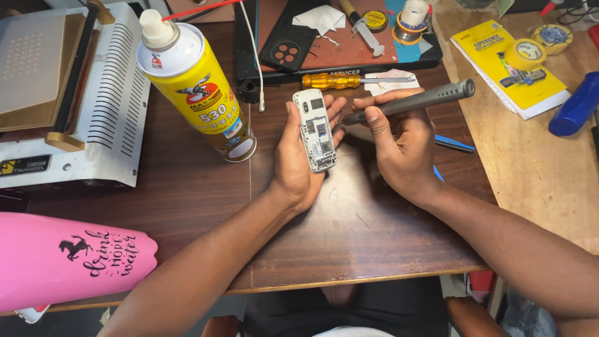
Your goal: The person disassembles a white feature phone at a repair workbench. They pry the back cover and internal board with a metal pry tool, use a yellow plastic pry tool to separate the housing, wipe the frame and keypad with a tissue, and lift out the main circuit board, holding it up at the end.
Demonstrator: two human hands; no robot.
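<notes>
While the left hand (pixel 296 159) cups it from behind and below, the small white phone (pixel 316 130) stands nearly upright over the middle of the dark wooden table (pixel 187 193), top end tipped slightly left. Its back cover is off: a pale plastic frame shows, with a dark square window near the top, small grey metal parts and slots in the middle, and a lighter patch toward the bottom. The left fingers are curled round the phone's edges, thumb along its left side, clamped on it.

Just right of the phone, the right hand (pixel 399 146) is closed on a grey pen-shaped tool (pixel 412 101), which slants up to the far right; its tip points toward the phone's right edge, but whether it touches cannot be told.

Left of the phone, near it, a yellow spray can (pixel 196 87) with a white cap and thin red straw leans on the table. Further left sits a white and beige machine (pixel 93 93) with vent slots. At the near left corner lies a pink bottle (pixel 62 259) with black script.

Far of the hands, a yellow-handled screwdriver (pixel 331 81) lies by a dark tray (pixel 349 59) holding a black phone cover (pixel 288 47) and a syringe (pixel 365 30). On the lighter bench to the right lie a yellow booklet (pixel 493 59), a yellow tape roll (pixel 525 53) and a blue bottle (pixel 577 106).
</notes>
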